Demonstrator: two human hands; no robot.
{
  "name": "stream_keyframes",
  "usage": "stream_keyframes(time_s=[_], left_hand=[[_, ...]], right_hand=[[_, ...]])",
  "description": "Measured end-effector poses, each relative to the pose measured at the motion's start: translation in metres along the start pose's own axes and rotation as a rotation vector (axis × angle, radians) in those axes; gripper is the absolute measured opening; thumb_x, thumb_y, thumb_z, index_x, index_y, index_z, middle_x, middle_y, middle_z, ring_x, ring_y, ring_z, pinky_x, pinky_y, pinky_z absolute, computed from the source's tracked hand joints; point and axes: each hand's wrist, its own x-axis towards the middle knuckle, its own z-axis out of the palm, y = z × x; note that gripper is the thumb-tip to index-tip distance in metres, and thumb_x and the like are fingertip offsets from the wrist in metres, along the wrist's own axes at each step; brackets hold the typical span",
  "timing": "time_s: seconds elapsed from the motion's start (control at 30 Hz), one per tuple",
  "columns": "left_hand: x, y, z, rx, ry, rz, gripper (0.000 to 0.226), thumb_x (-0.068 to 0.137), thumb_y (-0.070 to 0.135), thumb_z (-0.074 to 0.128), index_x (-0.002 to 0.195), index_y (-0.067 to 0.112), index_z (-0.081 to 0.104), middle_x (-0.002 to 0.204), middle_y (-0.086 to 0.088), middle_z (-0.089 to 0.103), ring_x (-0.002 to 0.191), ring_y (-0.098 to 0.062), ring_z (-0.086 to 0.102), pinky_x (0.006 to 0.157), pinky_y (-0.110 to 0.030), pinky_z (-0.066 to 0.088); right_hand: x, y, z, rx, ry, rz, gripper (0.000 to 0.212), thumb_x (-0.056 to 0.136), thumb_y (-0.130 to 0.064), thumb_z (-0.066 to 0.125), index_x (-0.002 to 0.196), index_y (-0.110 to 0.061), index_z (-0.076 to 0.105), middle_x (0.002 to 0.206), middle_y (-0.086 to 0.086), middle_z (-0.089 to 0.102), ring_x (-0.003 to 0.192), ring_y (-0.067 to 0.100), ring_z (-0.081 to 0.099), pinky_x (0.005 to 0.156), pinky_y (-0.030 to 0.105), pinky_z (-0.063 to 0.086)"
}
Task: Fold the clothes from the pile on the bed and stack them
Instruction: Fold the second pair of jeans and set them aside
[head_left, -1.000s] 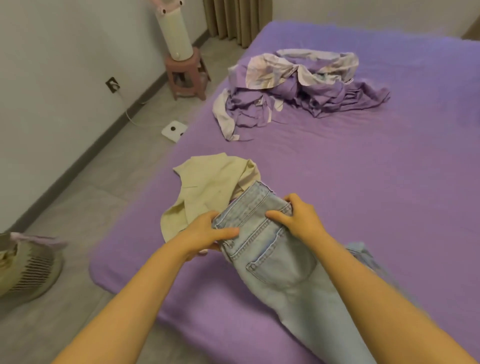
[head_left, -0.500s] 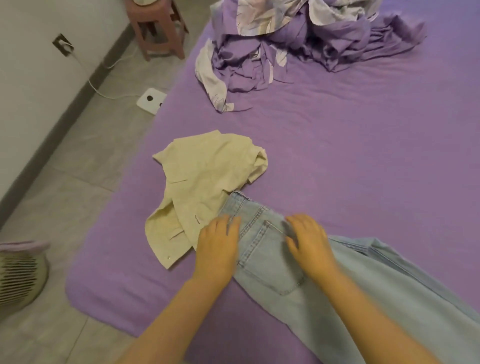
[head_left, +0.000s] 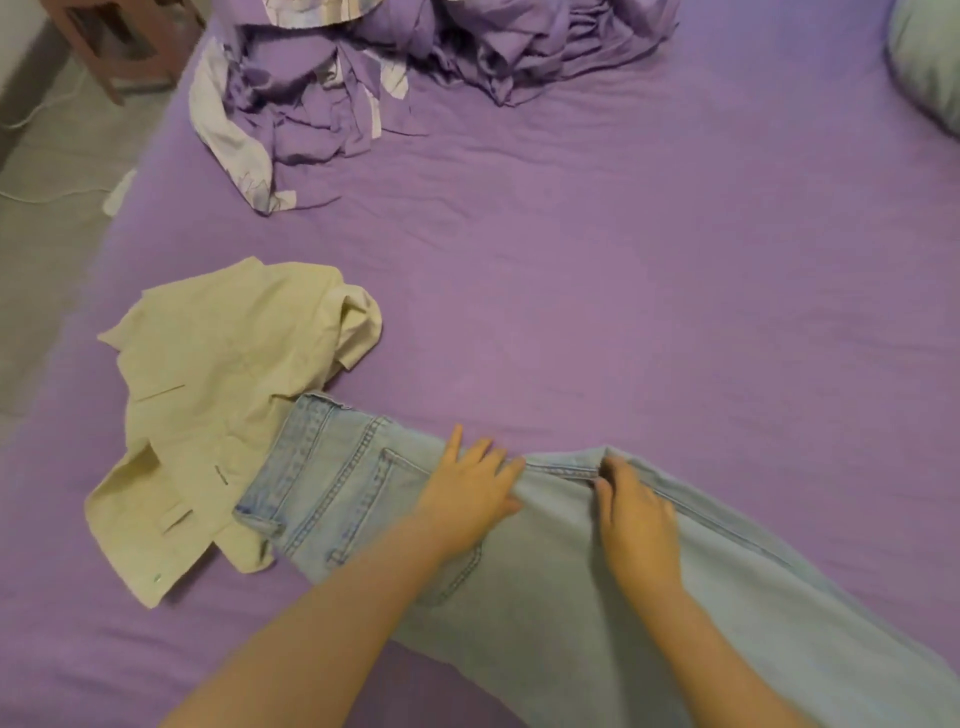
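Observation:
Light blue jeans (head_left: 332, 478) lie flat on the purple bed (head_left: 623, 312), waistband to the left, legs running off to the lower right. My left hand (head_left: 467, 499) rests palm down with spread fingers on the seat of the jeans. My right hand (head_left: 636, 519) lies on the jeans further right, fingertips curled at the upper seam fold. A crumpled beige shirt (head_left: 218, 405) sits to the left, its edge under the waistband. A pile of purple and white clothes (head_left: 395, 78) lies at the far end of the bed.
The bed's left edge drops to a grey floor (head_left: 47, 249) with a white cable. A reddish stool (head_left: 114, 41) stands at the top left. A pale pillow (head_left: 930, 57) shows at the top right corner.
The jeans went from held up to laid flat on the bed. Both hands have slid rightward along the jeans from the waistband, and the view has tilted down.

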Motion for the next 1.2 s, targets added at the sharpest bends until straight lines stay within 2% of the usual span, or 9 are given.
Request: stream_keyframes(time_s=[0.13,0.33,0.57,0.7,0.87,0.97,1.03,1.07,1.2], left_hand=[[0.004,0.007,-0.007,-0.104,0.023,-0.049,0.058,0.096,0.057,0.029,0.145,0.026,0.032,0.144,0.002,0.041,0.135,-0.017,0.033,0.118,-0.047,0.000],[0.012,0.017,-0.024,-0.256,0.106,-0.071,0.049,0.098,0.052,0.033,0.140,0.028,0.041,0.136,0.005,0.051,0.128,-0.016,0.042,0.116,-0.040,0.009],[0.043,0.024,-0.025,-0.247,0.290,-0.153,0.060,0.095,0.052,0.041,0.145,0.021,0.036,0.145,-0.005,0.042,0.134,-0.022,0.038,0.115,-0.047,0.015],[0.042,0.032,-0.005,-0.054,0.257,-0.029,0.064,0.087,0.059,0.035,0.135,0.021,0.053,0.139,-0.010,0.052,0.126,-0.033,0.052,0.100,-0.062,0.038],[0.050,0.016,0.010,0.101,0.101,-0.027,0.067,0.087,0.062,0.024,0.141,0.027,0.043,0.145,-0.012,0.044,0.131,-0.038,0.044,0.104,-0.063,0.033],[0.055,0.023,0.009,0.124,0.049,-0.066,0.070,0.087,0.065,0.018,0.147,0.030,0.027,0.154,-0.011,0.027,0.140,-0.038,0.029,0.111,-0.062,0.018],[0.055,0.029,0.005,0.094,0.040,-0.087,0.068,0.092,0.063,0.025,0.151,0.032,0.014,0.159,-0.009,0.009,0.146,-0.033,0.013,0.115,-0.057,0.003],[0.057,0.032,0.001,0.054,0.063,-0.088,0.067,0.093,0.058,0.033,0.152,0.029,0.017,0.160,-0.009,0.008,0.146,-0.030,0.012,0.116,-0.053,0.002],[0.079,0.061,-0.026,-0.256,0.274,-0.072,0.058,0.091,0.028,0.061,0.141,0.008,0.042,0.151,-0.016,0.032,0.136,-0.033,0.036,0.112,-0.045,0.029]], right_hand=[[0.002,-0.007,0.005,0.088,0.049,0.062,0.029,0.098,-0.028,0.047,0.125,-0.017,0.048,0.109,-0.003,0.065,0.106,0.021,0.058,0.093,0.033,0.027],[0.014,-0.026,-0.022,0.298,0.228,0.000,0.015,0.088,-0.012,0.059,0.101,-0.015,0.054,0.081,-0.010,0.059,0.089,0.022,0.061,0.084,0.032,0.027],[0.101,-0.028,-0.030,0.066,0.121,-0.120,0.015,0.092,-0.023,0.054,0.105,-0.018,0.056,0.101,0.001,0.065,0.107,0.022,0.052,0.085,0.032,0.025],[0.097,0.010,-0.016,0.143,0.032,-0.182,0.032,0.091,-0.022,0.058,0.122,-0.015,0.056,0.116,0.001,0.064,0.115,0.025,0.049,0.094,0.032,0.030],[0.039,0.105,-0.017,0.001,0.000,-0.148,0.045,0.087,-0.025,0.065,0.129,-0.013,0.054,0.126,0.007,0.058,0.118,0.028,0.052,0.097,0.038,0.036],[0.017,0.159,-0.027,-0.095,-0.040,-0.044,0.052,0.089,-0.035,0.062,0.135,-0.016,0.048,0.130,0.005,0.057,0.120,0.027,0.051,0.099,0.037,0.035],[0.007,0.185,-0.035,-0.112,-0.057,0.000,0.053,0.090,-0.042,0.058,0.137,-0.019,0.046,0.127,0.004,0.059,0.118,0.026,0.052,0.097,0.036,0.036],[0.003,0.196,-0.039,-0.130,-0.068,0.004,0.053,0.090,-0.046,0.056,0.137,-0.022,0.046,0.127,0.002,0.058,0.118,0.024,0.052,0.096,0.034,0.036],[-0.004,0.225,-0.048,-0.227,-0.117,-0.013,0.048,0.095,-0.054,0.039,0.137,-0.032,0.041,0.130,-0.010,0.055,0.122,0.014,0.047,0.098,0.030,0.031]])
